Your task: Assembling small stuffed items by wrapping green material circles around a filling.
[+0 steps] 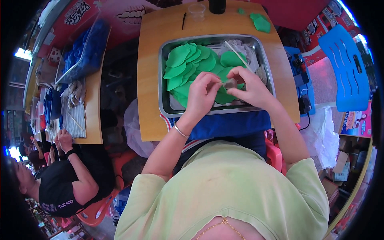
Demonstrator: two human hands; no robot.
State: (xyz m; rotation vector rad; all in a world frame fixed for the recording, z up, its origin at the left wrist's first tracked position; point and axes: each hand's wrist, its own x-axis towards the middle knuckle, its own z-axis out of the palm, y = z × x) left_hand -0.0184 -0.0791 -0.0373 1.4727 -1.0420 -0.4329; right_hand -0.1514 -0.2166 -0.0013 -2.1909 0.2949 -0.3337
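Note:
Both my hands meet over the front part of a metal tray (215,112). Between thumb and forefinger, my right hand (253,89) pinches a small greyish-brown lump (230,84). My left hand (203,93) is closed in a pinch at the lump's left side; what its fingertips hold is too small to make out. Many thin, flat green rounds (182,56) overlap in the tray's left half, and more green pieces (232,59) lie behind and below my hands. A pale thin stick (237,53) slants down to my right hand. Crumpled greyish material (244,49) fills the tray's back right.
On the wooden table (150,80) stand a clear cup (197,12) and a dark cup (217,6), near a thin black tool (184,21) and green pieces (260,23). Blue chair (344,68) at right. A co-worker (76,180) sits left, by a bin of blue items (84,50).

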